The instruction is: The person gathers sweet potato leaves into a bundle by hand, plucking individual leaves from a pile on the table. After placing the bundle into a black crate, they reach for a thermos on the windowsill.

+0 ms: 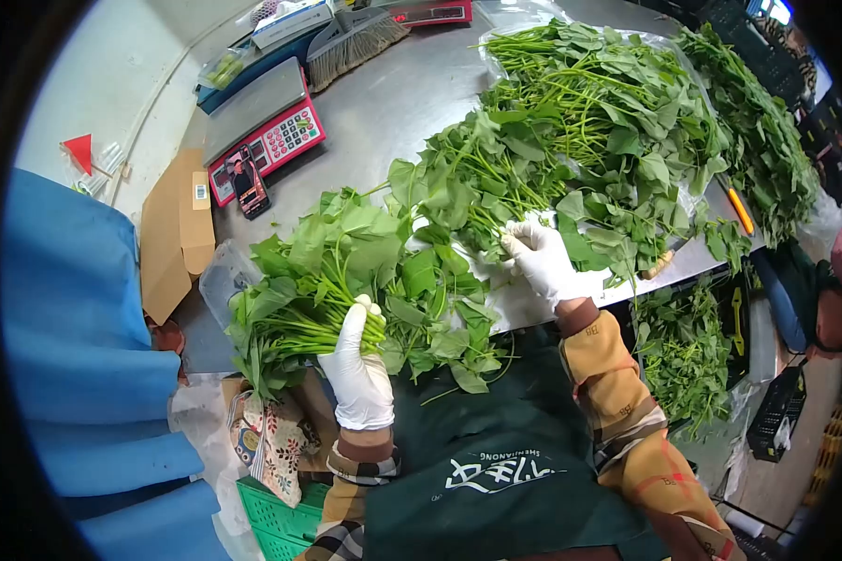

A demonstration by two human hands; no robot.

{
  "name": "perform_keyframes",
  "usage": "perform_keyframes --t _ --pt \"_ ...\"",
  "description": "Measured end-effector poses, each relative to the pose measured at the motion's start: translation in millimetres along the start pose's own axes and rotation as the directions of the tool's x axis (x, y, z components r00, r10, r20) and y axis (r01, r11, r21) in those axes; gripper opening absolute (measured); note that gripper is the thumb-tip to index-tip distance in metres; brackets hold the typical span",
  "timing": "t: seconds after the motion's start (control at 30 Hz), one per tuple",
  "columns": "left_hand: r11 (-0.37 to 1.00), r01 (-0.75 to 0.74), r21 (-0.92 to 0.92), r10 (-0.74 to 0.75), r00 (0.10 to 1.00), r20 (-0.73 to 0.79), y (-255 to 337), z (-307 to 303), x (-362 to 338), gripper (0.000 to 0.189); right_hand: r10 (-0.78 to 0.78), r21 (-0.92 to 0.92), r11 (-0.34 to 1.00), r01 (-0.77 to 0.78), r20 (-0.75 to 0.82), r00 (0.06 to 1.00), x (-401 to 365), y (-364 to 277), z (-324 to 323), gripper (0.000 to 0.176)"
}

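Observation:
My left hand (357, 374), in a white glove, is wrapped round a thick bunch of leafy greens (318, 323), its thumb lying across the green stems. Leaves from this bunch spread above and to the right of the hand. My right hand (544, 262), gloved in white too, has its fingers pinched together on leafy greens at the near edge of a loose heap (477, 178); the exact stems between the fingertips are hidden. White sheet material (515, 299) lies under that hand. Behind it, a larger pile of long-stemmed greens (589, 93) covers the metal table (393, 103).
At the back left are a pink-and-grey scale (285, 136), a phone (246, 182), a brush (355, 47) and a cardboard box (178, 238). An orange-handled tool (741, 211) lies on the right. More greens (683, 355) sit below the table edge; a green crate (276, 519) stands lower left.

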State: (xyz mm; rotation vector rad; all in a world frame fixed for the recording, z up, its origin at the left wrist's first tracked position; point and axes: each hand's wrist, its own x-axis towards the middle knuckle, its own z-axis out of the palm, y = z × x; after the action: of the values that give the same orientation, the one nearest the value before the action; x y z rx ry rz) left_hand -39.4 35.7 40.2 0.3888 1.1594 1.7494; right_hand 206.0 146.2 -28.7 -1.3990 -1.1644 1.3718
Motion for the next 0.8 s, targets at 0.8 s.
perform_keyframes --t 0.8 --pt "0.959 0.243 -0.144 -0.228 0.967 0.118 -8 13 -12 0.041 -0.305 0.090 0.952 0.292 0.309 0.901 -77 -58 81 0.021"
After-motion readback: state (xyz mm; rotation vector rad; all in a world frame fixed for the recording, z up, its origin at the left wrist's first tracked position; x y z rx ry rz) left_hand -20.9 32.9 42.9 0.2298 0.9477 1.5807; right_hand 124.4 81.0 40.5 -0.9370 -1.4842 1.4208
